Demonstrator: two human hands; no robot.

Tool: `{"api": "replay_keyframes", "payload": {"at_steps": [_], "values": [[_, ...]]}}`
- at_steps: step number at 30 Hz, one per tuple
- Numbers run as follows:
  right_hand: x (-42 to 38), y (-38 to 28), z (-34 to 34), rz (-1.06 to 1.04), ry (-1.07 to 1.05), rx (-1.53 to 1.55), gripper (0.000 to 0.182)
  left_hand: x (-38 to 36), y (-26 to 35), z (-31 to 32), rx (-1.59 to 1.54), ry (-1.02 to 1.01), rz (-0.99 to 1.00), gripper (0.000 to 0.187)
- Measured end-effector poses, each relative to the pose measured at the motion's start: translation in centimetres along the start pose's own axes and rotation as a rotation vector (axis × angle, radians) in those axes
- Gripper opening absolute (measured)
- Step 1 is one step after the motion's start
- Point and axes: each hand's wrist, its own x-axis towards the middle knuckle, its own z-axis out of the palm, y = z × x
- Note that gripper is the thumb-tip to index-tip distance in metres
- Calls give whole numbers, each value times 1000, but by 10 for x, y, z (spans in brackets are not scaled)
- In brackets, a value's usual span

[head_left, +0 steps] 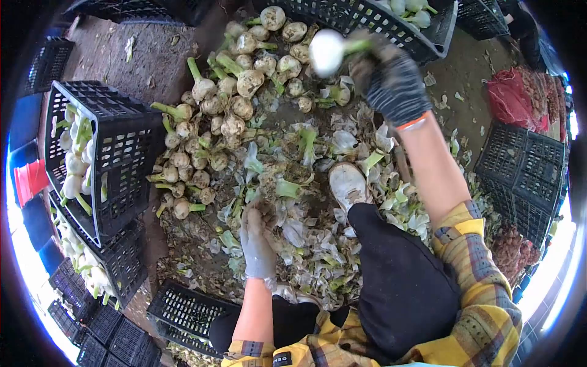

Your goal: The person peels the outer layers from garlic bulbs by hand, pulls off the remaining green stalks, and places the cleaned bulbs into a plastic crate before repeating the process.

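Up near a black crate, my right hand, in a dark striped glove with an orange cuff, grips a clean white garlic bulb by its short green stem; the glove's fingers are blurred. My left hand, in a pale, soiled glove, is low over the peelings with fingers loosely curved and apart, and I see nothing held in it. Beyond it lies a heap of dirty garlic bulbs with cut stems. Stripped skins and leaf pieces cover the ground between my feet.
A black crate of white garlic stands at the left, with another filled crate beside it. At the top is a further black crate. Stacked crates and a red mesh sack are at the right. My shoe rests among the peelings.
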Motion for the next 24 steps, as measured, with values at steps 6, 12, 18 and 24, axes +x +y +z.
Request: {"api": "replay_keyframes", "payload": {"at_steps": [6, 12, 18, 24], "values": [[7, -29, 5, -128, -84, 112, 33, 3, -9, -7, -210, 8, -122, 43], [70, 48, -66, -224, 279, -2048, 57, 10, -3, -2, -95, 50, -162, 43], [102, 60, -80, 93, 146, -2225, 52, 17, 3, 0, -125, 79, -166, 44], [56, 83, -42, 117, -59, -1525, 34, 20, -2, -2, 116, 81, -42, 45]]}}
